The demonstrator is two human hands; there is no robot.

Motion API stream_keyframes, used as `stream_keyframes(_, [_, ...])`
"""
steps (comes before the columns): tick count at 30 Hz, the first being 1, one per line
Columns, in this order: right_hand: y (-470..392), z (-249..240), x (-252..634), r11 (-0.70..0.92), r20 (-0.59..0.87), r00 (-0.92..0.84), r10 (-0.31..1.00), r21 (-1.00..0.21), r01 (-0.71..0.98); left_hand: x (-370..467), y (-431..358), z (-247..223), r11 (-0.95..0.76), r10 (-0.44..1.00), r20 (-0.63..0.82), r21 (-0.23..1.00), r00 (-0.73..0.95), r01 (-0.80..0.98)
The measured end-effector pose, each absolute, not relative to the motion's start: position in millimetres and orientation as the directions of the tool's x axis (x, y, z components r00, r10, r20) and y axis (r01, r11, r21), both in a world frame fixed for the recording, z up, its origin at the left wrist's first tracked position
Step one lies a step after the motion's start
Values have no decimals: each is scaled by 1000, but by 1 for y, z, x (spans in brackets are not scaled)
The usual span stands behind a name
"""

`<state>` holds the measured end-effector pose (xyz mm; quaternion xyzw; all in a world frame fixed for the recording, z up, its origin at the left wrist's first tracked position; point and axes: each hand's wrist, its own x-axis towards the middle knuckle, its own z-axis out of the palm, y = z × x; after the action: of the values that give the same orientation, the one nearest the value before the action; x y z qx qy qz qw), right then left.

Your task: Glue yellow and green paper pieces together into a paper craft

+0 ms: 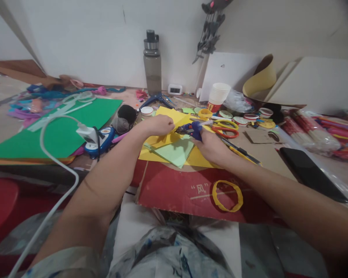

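My right hand (209, 143) is wrapped around a blue glue gun (193, 129), its nozzle pointing left. A pale glue stick shows at the gun's back end. The nozzle is at a piece of yellow paper (170, 136); whether they touch I cannot tell. My left hand (161, 125) is closed, pinching this folded yellow paper. Beneath both hands, light green paper (178, 152) lies on more yellow sheets. A yellow paper ring (214, 196) rests on the red cardboard (168, 189) in front of me.
Behind the hands stand a grey water bottle (153, 71) and stacked paper cups (217, 96). Scissors (227, 132) and pens (243, 151) lie to the right, with a black phone (311, 172) farther out. Green sheets (84, 127) and a corded blue power strip (101, 143) are left.
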<state>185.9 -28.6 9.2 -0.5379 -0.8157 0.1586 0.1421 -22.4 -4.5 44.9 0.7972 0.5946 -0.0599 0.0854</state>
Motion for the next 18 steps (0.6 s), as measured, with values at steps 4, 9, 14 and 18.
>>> stream_keyframes(4, [-25,6,190,330,75,-327,942,-381,864,-22,-4,45,-277,937,-203,61,284,959])
stream_keyframes(9, [-53,9,191,407,37,-432,901,-414,814,-26,-1,40,-295,935,-183,69,303,953])
stream_keyframes(14, [-42,13,202,352,32,-369,929,-384,854,-26,-1,40,-285,936,-189,85,297,955])
stream_keyframes(18, [-16,13,205,285,51,-287,957,-367,885,-23,-4,43,-271,938,-203,82,282,959])
